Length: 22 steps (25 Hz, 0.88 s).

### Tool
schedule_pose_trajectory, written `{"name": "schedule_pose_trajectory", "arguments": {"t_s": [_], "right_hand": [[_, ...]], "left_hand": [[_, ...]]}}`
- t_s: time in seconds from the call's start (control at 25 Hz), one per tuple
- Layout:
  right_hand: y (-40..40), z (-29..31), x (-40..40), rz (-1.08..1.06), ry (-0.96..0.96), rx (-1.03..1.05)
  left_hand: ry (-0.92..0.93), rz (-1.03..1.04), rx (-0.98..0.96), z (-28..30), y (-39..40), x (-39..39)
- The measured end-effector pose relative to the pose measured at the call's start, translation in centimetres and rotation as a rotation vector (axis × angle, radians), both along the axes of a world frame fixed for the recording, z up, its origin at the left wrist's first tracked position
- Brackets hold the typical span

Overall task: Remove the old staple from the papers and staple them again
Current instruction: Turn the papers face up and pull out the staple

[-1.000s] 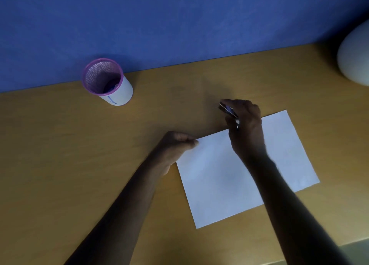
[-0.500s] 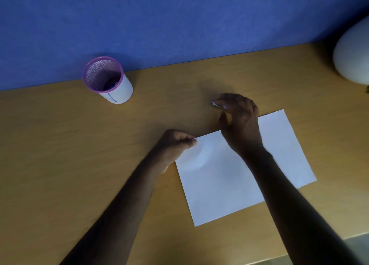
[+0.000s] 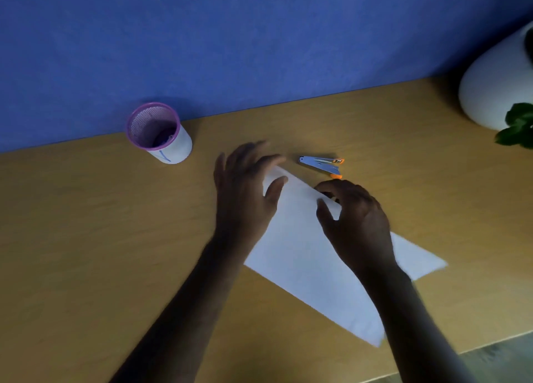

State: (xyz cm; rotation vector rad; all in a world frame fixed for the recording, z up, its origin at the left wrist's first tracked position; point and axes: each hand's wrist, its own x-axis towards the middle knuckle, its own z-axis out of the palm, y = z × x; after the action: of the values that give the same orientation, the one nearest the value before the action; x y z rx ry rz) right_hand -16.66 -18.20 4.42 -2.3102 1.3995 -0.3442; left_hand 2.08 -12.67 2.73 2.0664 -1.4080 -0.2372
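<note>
Fingers (image 3: 277,191) of two hands spread on one papers (image 3: 302,255) beside one stapler (image 3: 321,165).

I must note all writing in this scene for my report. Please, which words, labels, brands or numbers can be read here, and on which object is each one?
No text can be read.
Pen cup: only a blue mark on its white side, no letters legible.
Stapler: no brand or number visible; too small and blurred.
Papers: the upper sheet looks blank.
</note>
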Motion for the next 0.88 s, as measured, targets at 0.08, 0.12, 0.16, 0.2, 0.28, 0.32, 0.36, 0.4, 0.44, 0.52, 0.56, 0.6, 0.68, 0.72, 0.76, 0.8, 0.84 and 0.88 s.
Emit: {"name": "schedule_pose_trajectory", "arguments": {"t_s": [0.08, 0.12, 0.16, 0.2, 0.28, 0.32, 0.36, 0.4, 0.44, 0.52, 0.56, 0.6, 0.68, 0.72, 0.76, 0.8, 0.84, 0.88], "right_hand": [[0.3, 1.2, -0.2, -0.122, -0.071, 0.042], [0.5, 1.8, -0.2, -0.166, -0.111, 0.065], [0.9, 2.2, -0.2, -0.194, -0.153, 0.081], [1.5, 2.7, 0.0, -0.206, -0.191, 0.089], [2.9, 3.3, 0.5, -0.186, -0.266, 0.091], [3.6, 3.5, 0.9, -0.167, -0.309, 0.1], [4.3, 3.4, 1.1, -0.149, -0.345, 0.117], [4.9, 3.3, 1.4, -0.134, -0.37, 0.137], [5.5, 3.1, 1.7, -0.122, -0.387, 0.158], [6.5, 2.6, 2.3, -0.107, -0.411, 0.212], [6.9, 2.3, 2.6, -0.099, -0.427, 0.235], [7.0, 2.0, 2.6, -0.091, -0.451, 0.244], [6.2, 1.4, 2.3, -0.101, -0.515, 0.21], [5.2, 0.9, 2.0, -0.129, -0.54, 0.169], [3.9, 0.1, 1.6, -0.169, -0.549, 0.118], [2.3, -0.8, 1.3, -0.216, -0.536, 0.071], [0.6, -1.8, 1.2, -0.258, -0.501, 0.034], [-1.0, -2.8, 1.2, -0.276, -0.445, -0.002]], "left_hand": [[0.057, 0.182, -0.184, 0.7, 0.8, -2.5], [0.222, 0.244, -0.231, 1.1, 1.2, -3.9], [0.444, 0.294, -0.231, 1.5, 1.3, -5.1], [0.679, 0.331, -0.193, 1.8, 1.3, -6.0], [1.069, 0.337, -0.112, 2.3, 1.1, -7.0], [1.196, 0.319, -0.095, 2.3, 1.1, -7.1], [1.277, 0.307, -0.089, 2.3, 1.2, -7.0], [1.329, 0.305, -0.093, 2.4, 1.3, -6.8], [1.368, 0.315, -0.107, 2.4, 1.6, -6.6], [1.408, 0.364, -0.113, 2.4, 2.0, -6.0], [1.389, 0.389, -0.097, 2.3, 2.2, -5.6], [1.338, 0.408, -0.069, 2.2, 2.4, -5.1], [1.227, 0.428, -0.017, 1.8, 2.8, -4.2], [1.208, 0.453, -0.009, 1.8, 2.9, -3.7], [1.21, 0.481, -0.014, 1.7, 3.1, -3.2], [1.221, 0.502, -0.024, 1.7, 3.4, -2.6], [1.24, 0.514, -0.037, 1.7, 3.6, -2.1], [1.262, 0.518, -0.052, 1.7, 3.9, -1.6]]}}
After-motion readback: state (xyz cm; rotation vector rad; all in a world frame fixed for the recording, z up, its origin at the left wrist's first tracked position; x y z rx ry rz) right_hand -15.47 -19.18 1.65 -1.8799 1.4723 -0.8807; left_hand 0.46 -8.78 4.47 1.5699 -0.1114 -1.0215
